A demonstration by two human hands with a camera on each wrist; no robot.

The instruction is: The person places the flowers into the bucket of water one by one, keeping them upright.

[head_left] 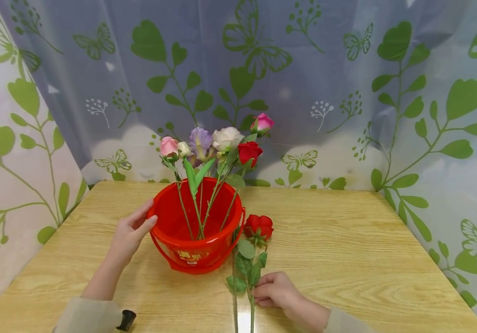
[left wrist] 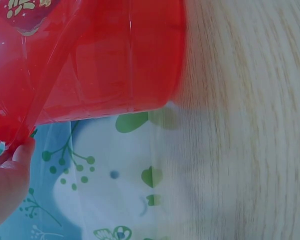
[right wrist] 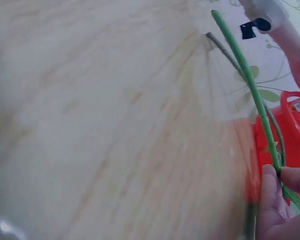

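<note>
Head view, glossy round plastic bucket (head_left: 197,236), grainy wooden table (head_left: 346,249)

A: L hand (head_left: 132,230)?
B: Forearm angles in from lower left, wrist straight, sleeve at frame bottom. Fingers extended, nearly straight, thumb spread; palm faces right, fingertips pressed flat.
A: R hand (head_left: 275,290)?
B: Low near bottom centre, forearm from lower right, knuckles up. Fingers curled under, thumb and forefinger (right wrist: 270,192) pinched together, per wrist cam.
</note>
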